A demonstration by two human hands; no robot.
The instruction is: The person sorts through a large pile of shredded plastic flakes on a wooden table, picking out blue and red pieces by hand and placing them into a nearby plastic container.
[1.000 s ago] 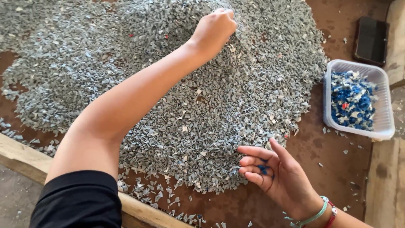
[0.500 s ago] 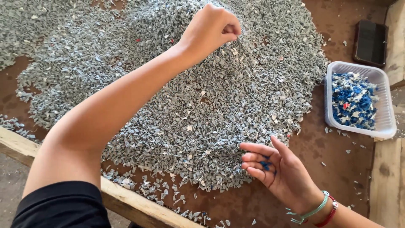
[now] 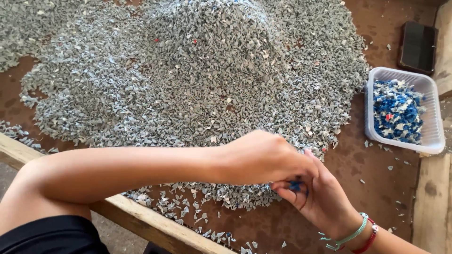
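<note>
Left hand [image 3: 263,157] meets cupped right hand [image 3: 320,200], both closed on blue chips [image 3: 295,186] (near grey flake heap [image 3: 197,80]); white tray [image 3: 435,141] right.

A person's left hand [image 3: 263,157] meets the cupped right hand [image 3: 318,197] at lower centre of the frame, small blue plastic pieces [image 3: 295,186] held between them. A large heap of grey plastic flakes [image 3: 197,80] fills the brown work surface [image 3: 376,188] behind. At right, a white tray [image 3: 433,101] holds blue fragments; a dark rectangular object [image 3: 417,47] lies at upper right.
</note>
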